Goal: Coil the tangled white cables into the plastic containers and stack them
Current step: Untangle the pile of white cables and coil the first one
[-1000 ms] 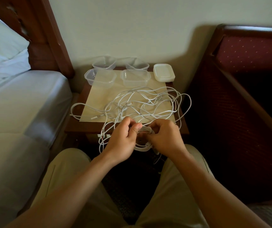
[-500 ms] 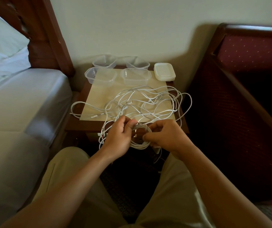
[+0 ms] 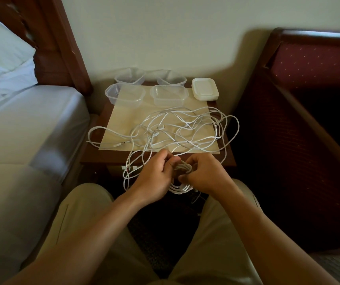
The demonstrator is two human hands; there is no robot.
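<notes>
Beyond the hands, table [image 3: 95,159] with tan mat [image 3: 123,112]; bed [image 3: 21,124] to their left. On mat: white cables [image 3: 185,128], loose tangle, loops hanging off near and right edges; count not readable. Behind tangle: 4 clear tubs [image 3: 170,95], 1 lid stack [image 3: 205,89]. Left hand [image 3: 154,177] and right hand [image 3: 204,173], fingers curled, both pinch one small coil [image 3: 182,168] just off table's near edge, above knees.
</notes>
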